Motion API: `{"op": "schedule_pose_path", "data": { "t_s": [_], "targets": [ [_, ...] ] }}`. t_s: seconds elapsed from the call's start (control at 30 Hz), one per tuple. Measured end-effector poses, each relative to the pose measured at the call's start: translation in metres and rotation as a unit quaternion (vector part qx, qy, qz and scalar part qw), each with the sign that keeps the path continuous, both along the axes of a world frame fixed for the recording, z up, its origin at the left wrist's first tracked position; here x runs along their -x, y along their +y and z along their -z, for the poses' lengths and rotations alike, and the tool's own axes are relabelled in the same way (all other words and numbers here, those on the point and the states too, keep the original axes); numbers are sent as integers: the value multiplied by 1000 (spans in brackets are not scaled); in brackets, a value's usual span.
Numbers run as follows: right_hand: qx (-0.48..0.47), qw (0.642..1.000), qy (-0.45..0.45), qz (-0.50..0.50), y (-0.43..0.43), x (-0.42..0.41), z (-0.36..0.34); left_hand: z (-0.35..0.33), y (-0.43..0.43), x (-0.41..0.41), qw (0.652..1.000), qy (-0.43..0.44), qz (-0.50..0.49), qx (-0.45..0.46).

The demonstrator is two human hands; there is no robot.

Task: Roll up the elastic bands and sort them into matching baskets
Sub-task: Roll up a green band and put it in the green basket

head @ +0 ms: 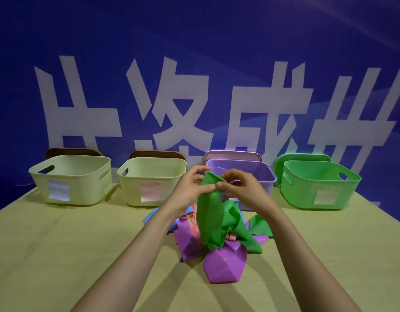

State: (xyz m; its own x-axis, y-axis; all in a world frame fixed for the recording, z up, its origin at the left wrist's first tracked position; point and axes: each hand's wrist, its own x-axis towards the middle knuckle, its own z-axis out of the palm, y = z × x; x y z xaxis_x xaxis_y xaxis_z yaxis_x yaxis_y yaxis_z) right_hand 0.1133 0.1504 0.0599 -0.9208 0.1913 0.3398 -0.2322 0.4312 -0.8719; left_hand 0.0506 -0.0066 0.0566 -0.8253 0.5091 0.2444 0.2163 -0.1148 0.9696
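Note:
A wide green elastic band (pixel 213 212) is lifted by its top end above a pile of bands; its lower part trails crumpled onto the pile. My left hand (pixel 190 188) and my right hand (pixel 241 188) both pinch that top end, held up in front of the purple basket (pixel 265 174). Under it lie purple bands (pixel 223 264), a pink band (pixel 192 218) and a blue band (pixel 152 216). The green basket (pixel 318 188) stands at the far right.
Two pale yellow baskets (pixel 70 179) (pixel 149 183) stand at the back left, each with a paper label. Lids lean behind all the baskets against a blue banner wall. The table (pixel 59 244) has a yellow-green cloth.

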Motion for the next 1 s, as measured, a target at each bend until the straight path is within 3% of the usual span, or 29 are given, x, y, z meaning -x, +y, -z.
{"op": "schedule_pose_path", "data": {
  "t_s": [0.33,0.5,0.7,1.0],
  "targets": [
    [-39,995,94,19,5,0,-15,-11,5,3,995,64,-72,-39],
    [-51,991,127,3,4,6,-43,-27,11,11,996,54,-28,-61],
    [35,989,140,-21,9,39,-70,-33,29,39,996,20,82,-40],
    [133,987,83,-22,20,82,-125,-26,52,82,992,-45,118,2]
  ]
}}
